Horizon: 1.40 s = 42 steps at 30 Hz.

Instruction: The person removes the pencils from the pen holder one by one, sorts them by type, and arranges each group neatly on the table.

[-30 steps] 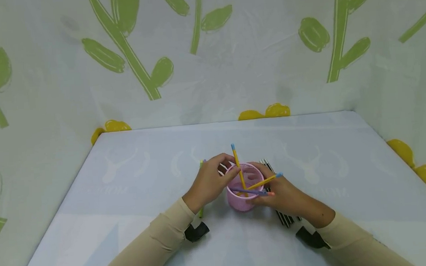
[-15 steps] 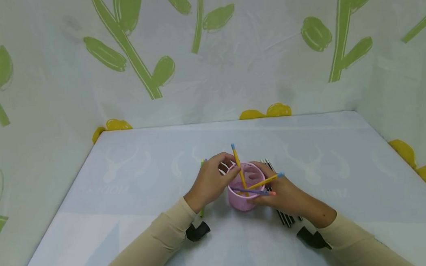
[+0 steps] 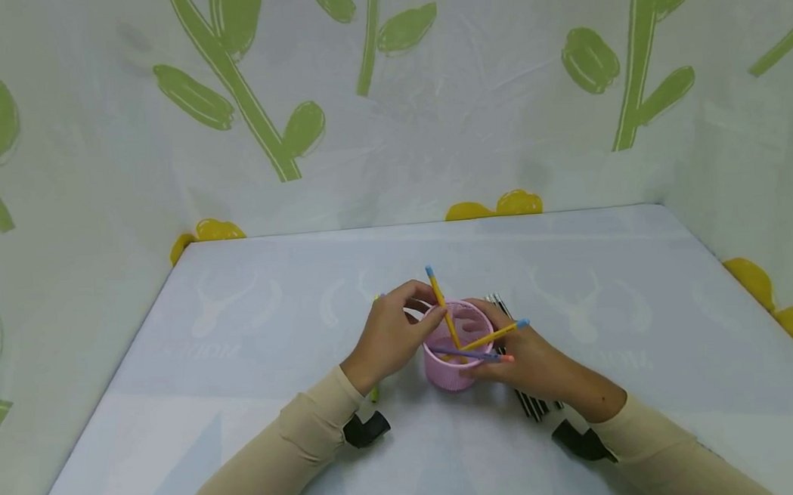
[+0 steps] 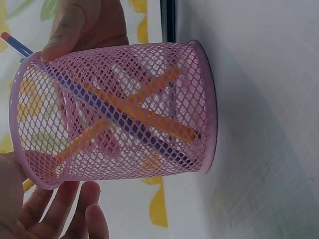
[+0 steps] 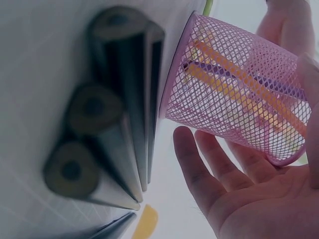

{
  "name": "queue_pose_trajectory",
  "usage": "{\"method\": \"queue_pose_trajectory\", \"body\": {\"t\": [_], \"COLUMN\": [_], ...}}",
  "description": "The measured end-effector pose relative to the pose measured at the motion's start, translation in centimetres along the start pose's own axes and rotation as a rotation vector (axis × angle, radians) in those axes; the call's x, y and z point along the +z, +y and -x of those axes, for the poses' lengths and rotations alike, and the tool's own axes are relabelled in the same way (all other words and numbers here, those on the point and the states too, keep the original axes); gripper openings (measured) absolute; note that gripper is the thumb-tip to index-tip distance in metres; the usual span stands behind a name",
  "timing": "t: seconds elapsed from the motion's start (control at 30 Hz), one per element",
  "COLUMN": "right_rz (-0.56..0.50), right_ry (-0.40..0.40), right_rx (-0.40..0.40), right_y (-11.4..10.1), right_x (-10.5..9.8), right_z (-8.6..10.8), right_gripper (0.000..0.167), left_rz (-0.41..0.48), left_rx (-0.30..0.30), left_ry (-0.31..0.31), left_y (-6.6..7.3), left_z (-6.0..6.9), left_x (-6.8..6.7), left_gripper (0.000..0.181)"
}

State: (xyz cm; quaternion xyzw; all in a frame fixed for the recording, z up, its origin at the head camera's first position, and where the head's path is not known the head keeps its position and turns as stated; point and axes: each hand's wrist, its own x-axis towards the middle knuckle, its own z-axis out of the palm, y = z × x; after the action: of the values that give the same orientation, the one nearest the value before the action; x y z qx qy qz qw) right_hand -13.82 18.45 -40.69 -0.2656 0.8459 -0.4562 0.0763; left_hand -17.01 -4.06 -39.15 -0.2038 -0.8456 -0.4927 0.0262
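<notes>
A pink mesh pencil cup (image 3: 448, 378) stands upright on the table between both hands. My right hand (image 3: 533, 364) grips its right side, thumb at the near side and fingers behind. At the rim my left hand (image 3: 391, 335) pinches a yellow pencil (image 3: 450, 327) with a blue end, which slants up out of the cup. A second yellow pencil (image 3: 500, 335) and a purple pencil (image 3: 470, 355) with a reddish end lean over the right rim. Through the mesh in the left wrist view, the purple pencil (image 4: 124, 122) crosses the yellow ones.
Several black-and-silver pencils (image 3: 530, 407) lie beside the cup, partly under the right hand; their blunt ends (image 5: 94, 107) fill the right wrist view. A yellow-green stick (image 3: 374, 394) lies mostly hidden beneath the left hand. A patterned cloth wall (image 3: 458, 145) rises behind the table.
The pinched yellow pencil has tilted slightly left at its top, and its lower end has shifted a little. The left hand moved very slightly; the right hand and cup stay in place.
</notes>
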Motion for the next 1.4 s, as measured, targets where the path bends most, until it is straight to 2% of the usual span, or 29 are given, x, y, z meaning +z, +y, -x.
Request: {"method": "queue_pose_trajectory", "body": {"t": [0.17, 0.33, 0.57, 0.8, 1.0, 1.2, 1.4], "right_rz": [0.008, 0.023, 0.022, 0.025, 0.026, 0.031, 0.025], "right_ry": [-0.008, -0.003, -0.005, 0.003, -0.003, 0.006, -0.003], "right_rx": [0.033, 0.030, 0.039, 0.023, 0.039, 0.047, 0.051], "right_y": [0.0, 0.1, 0.1, 0.0, 0.0, 0.0, 0.0], "right_x": [0.0, -0.1, 0.0, -0.1, -0.1, -0.1, 0.0], "right_z": [0.2, 0.1, 0.0, -0.1, -0.1, -0.1, -0.1], "right_gripper": [0.082, 0.082, 0.082, 0.083, 0.082, 0.084, 0.083], "left_rz": [0.052, 0.067, 0.111, 0.242, 0.307, 0.397, 0.453], "left_rx": [-0.022, 0.003, 0.001, 0.037, 0.045, 0.094, 0.092], "left_ry": [-0.006, -0.003, 0.006, 0.026, 0.028, 0.079, 0.116], "left_y": [0.1, 0.3, 0.7, 1.3, 1.7, 1.8, 1.8], "left_z": [0.0, -0.2, -0.3, -0.5, -0.6, -0.9, -0.9], "left_x": [-0.3, -0.7, -1.5, -2.9, -3.8, -5.0, -6.3], "left_gripper": [0.012, 0.012, 0.013, 0.017, 0.023, 0.023, 0.022]}}
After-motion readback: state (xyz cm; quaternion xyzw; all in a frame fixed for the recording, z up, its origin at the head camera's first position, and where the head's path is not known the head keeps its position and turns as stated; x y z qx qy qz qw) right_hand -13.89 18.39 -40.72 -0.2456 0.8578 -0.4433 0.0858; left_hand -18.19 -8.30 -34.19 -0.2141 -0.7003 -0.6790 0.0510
